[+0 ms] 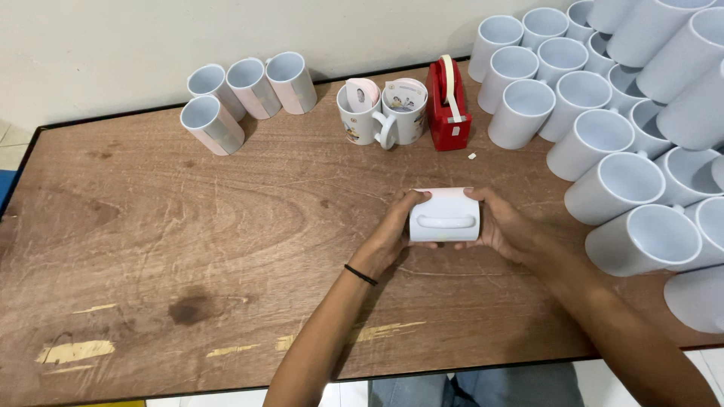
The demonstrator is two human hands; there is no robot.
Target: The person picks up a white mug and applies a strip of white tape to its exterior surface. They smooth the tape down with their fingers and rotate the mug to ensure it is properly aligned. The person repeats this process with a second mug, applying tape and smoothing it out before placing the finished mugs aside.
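Head view shows a white mug lying on its side near the middle of the wooden table, handle facing up. The left hand and right hand close around its two ends, fingers curled on it. Behind stand a red tape dispenser and two printed mugs; many plain white mugs crowd the right.

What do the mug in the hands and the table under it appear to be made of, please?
The mug looks like glazed white ceramic: smooth, with a soft sheen; a paper sheet seems wrapped round it. The table looks like wood veneer: visible grain, scratches and chipped pale patches.
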